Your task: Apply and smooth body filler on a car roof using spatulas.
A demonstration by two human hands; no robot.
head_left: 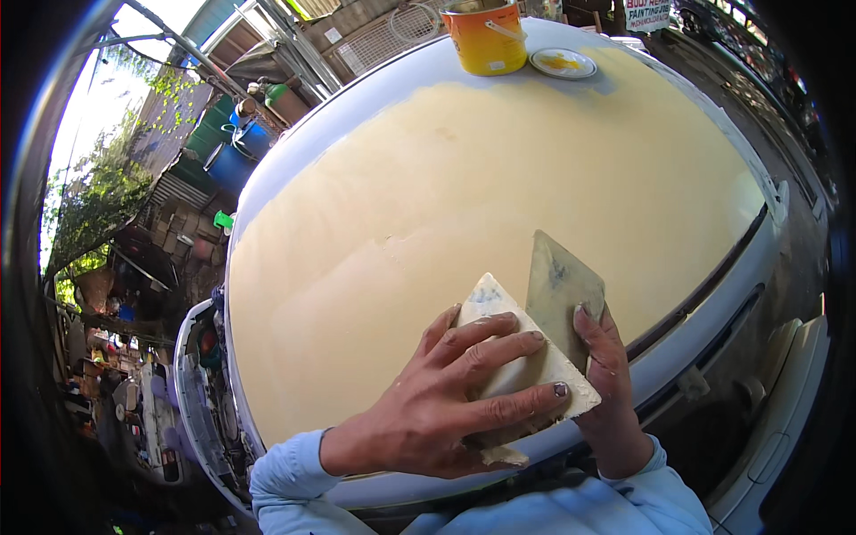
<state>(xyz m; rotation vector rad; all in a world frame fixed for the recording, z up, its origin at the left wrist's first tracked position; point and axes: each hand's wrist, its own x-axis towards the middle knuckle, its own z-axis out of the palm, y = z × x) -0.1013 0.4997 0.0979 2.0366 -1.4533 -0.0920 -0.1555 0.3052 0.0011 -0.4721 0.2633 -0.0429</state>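
Note:
My left hand (428,397) has its fingers spread over and closed on a whitish, filler-crusted spreader (488,299). A lump of pale filler clings to its lower edge. My right hand (611,379) grips a flat grey-green spreader (560,283), thumb on its face. The two spreaders come together at an angle, partly overlapping; whether they touch is hard to see. Both are held above a vehicle roof (392,143), its middle coated in smooth, cream-yellow filler. Low ridges show in the coat left of centre.
At the roof's far edge stands an orange-yellow can (486,40) with a wire handle. Beside it lies a round lid (563,63) smeared with yellow. Blue drums (236,156) and clutter fill the left side. Another pale vehicle (776,437) is close on the right.

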